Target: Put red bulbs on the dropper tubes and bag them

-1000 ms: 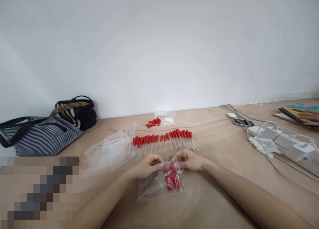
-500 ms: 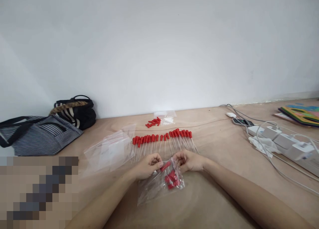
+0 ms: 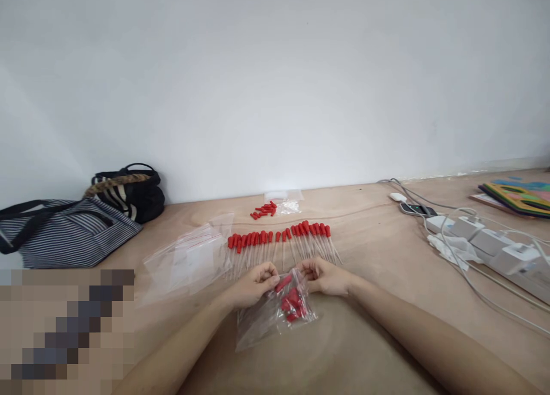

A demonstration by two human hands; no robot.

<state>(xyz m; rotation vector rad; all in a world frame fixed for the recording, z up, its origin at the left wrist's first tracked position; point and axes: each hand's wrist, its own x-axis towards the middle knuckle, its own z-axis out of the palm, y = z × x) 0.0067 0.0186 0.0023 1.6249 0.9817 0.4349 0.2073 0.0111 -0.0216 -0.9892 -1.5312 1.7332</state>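
Near the table's front, my left hand (image 3: 256, 284) pinches the upper left edge of a clear plastic bag (image 3: 262, 325). My right hand (image 3: 320, 276) is closed on the bag's right edge. Several red rubber caps (image 3: 293, 303) are inside the bag, and one long red piece (image 3: 283, 282) lies close to my left fingertips; whether it is inside is hard to tell. Just beyond my hands is a row of thin clear tubes (image 3: 283, 256) with red caps (image 3: 263, 237) on their far ends. Farther back are loose red caps (image 3: 264, 210) beside a small clear bag of tubes (image 3: 289, 206).
Flat clear zip bags (image 3: 184, 263) lie left of the tubes. A striped bag (image 3: 73, 234) and a black bag (image 3: 144, 194) stand at the far left. On the right are a power strip with white chargers (image 3: 494, 243), cables, a phone-like device (image 3: 416, 210) and colourful boards (image 3: 518, 197).
Both hands keep hold of the bag. The red caps inside have shifted slightly left and up, and the bag's folds have changed shape.
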